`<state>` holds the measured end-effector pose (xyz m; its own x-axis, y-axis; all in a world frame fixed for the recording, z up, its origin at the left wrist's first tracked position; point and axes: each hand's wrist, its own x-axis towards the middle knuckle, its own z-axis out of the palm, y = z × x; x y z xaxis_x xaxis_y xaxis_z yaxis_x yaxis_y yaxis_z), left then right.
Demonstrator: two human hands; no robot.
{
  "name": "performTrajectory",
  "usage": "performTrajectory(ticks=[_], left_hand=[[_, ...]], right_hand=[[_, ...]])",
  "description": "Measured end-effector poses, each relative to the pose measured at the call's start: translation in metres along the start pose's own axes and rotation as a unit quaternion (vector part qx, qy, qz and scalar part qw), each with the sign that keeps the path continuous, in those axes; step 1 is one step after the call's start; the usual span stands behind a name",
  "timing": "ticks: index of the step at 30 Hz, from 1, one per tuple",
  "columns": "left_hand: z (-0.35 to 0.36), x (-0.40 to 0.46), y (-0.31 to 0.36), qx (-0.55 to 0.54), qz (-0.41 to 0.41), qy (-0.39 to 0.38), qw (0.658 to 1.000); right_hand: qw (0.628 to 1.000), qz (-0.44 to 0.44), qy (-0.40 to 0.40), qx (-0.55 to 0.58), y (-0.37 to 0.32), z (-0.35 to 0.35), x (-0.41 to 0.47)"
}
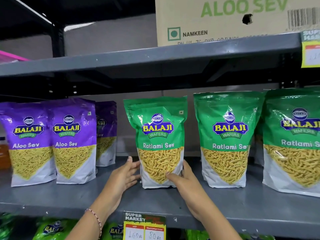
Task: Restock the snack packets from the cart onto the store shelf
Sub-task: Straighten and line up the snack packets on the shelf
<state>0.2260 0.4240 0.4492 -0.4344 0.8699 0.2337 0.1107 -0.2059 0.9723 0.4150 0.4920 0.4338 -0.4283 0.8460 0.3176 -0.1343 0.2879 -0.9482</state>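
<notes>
A green Ratlami Sev packet point(160, 135) stands upright on the grey shelf point(69, 196), in the gap between purple and green packets. My left hand point(123, 175) rests flat against its lower left side, fingers spread. My right hand point(181, 177) grips its lower right corner, thumb across the front. Two more green Ratlami Sev packets point(226, 135) point(294, 141) stand to the right. The cart is out of view.
Purple Aloo Sev packets point(29, 142) point(74, 139) line the shelf's left, one further back point(106, 132). A cardboard Aloo Sev carton point(225, 19) sits on the shelf above. A price tag point(144, 226) hangs on the front edge; more green packets point(52, 228) lie below.
</notes>
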Motion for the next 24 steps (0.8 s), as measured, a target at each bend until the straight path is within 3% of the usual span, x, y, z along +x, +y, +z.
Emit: performTrajectory(ticks=[24], left_hand=[[0.000,0.007,-0.006,-0.004,-0.014,-0.013,1.000]], right_hand=[[1.000,0.007,0.014,-0.019,0.004,0.000,0.002]])
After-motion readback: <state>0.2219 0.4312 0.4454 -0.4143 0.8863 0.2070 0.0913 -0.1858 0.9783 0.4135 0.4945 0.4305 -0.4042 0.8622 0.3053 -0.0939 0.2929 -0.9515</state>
